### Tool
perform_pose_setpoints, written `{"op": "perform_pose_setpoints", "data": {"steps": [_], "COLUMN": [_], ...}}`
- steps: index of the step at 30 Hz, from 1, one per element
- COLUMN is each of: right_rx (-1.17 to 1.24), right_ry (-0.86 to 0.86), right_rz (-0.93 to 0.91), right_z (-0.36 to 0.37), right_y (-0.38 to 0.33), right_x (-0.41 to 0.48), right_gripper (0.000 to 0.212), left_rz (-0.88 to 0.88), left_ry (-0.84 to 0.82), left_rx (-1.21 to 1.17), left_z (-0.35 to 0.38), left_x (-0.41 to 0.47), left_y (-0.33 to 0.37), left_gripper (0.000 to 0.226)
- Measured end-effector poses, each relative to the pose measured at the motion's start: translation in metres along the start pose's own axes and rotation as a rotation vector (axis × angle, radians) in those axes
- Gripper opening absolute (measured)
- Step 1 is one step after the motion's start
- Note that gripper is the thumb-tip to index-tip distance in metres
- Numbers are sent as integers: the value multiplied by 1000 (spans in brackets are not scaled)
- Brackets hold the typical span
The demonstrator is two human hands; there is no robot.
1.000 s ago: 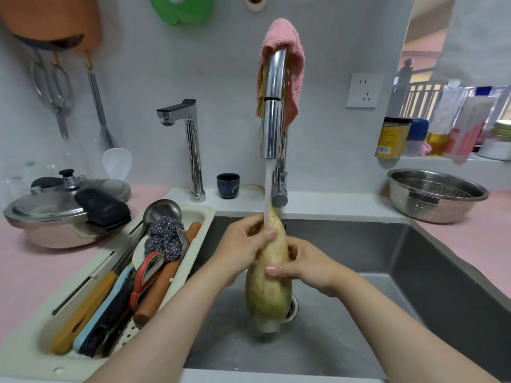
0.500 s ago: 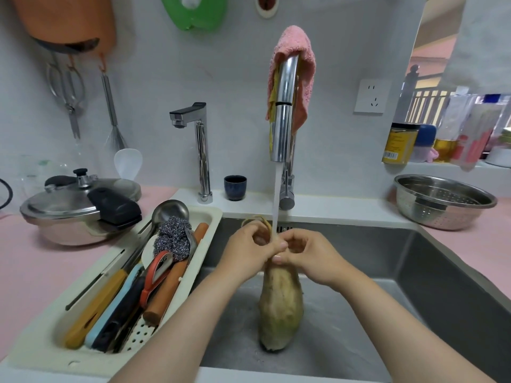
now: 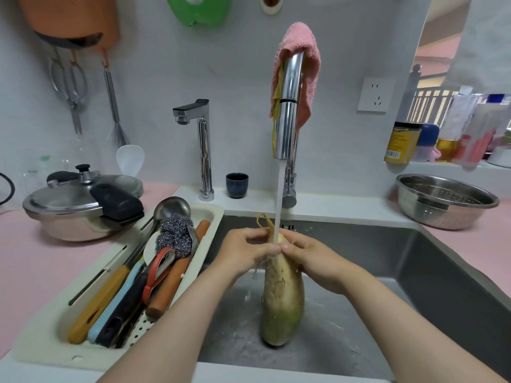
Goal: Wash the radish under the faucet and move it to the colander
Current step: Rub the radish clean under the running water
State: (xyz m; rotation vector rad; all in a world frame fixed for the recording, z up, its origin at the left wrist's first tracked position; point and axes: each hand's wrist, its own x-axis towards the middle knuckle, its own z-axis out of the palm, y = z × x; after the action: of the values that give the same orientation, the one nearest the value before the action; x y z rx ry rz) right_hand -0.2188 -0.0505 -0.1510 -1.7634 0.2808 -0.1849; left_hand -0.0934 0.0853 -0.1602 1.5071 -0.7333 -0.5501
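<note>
The steel sink [image 3: 431, 272] filled the middle of the view, set into the pink worktop [image 3: 38, 266]. Above it the tall faucet [image 3: 287, 111], draped with a pink cloth [image 3: 301, 45], sent a stream of water [image 3: 278, 194] straight down. The colander [image 3: 442, 218] stood on the worktop right of the sink, well apart from the washing.

The radish [image 3: 282, 302] stood nearly upright in the sink, thick end low by the basin floor, though contact could not be told. The left hand [image 3: 243, 251] and right hand [image 3: 308, 257] were both wrapped round its narrow top, where the water struck.

The lower skin looked dull and marked, so washing seemed unfinished. Doing it well would mean turning the radish and rubbing downward, lifting the thick end into the stream, with a firm hold on what was likely slippery skin.
</note>
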Motion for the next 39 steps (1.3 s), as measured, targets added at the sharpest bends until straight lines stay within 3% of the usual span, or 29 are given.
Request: {"op": "perform_pose_setpoints", "data": {"steps": [4,8,12,15,18,21,23,28,33,37,39], "right_rx": [9,-287,-373,-334,-175,41,101,182,196,69,-11], "right_ry": [-41,-2,169,283,413,459,465,413,371,360,329], "right_rz": [24,-4,-114,-152,-123,-62,-43,-34,20,24,26], "right_z": [4,7,19,17,9,5,2,6,12,27,34], "right_y": [7,9,13,7,-3,-7,-7,-14,-6,-3,0], "right_x": [8,6,9,9,11,13,13,13,15,18,19], "right_gripper": [48,71,55,35,28,39,45,36,38,33,31], "left_rz": [-19,-40,-29,-107,-228,-287,-257,-154,-173,-162,-126], "left_ry": [-38,33,61,-104,-326,-512,-473,-225,-234,-264,-201], "left_rx": [3,-53,10,95,288,292,330,306,366,424,448], "left_z": [-2,2,5,0,-6,-2,1,11,11,8,7], "left_x": [1,-1,0,2,2,-4,-7,-13,-11,-9,-9], "left_y": [-1,3,5,2,-2,1,5,5,0,-4,-6], "left_gripper": [41,25,20,32,57,44,43,45,41,49,46]}}
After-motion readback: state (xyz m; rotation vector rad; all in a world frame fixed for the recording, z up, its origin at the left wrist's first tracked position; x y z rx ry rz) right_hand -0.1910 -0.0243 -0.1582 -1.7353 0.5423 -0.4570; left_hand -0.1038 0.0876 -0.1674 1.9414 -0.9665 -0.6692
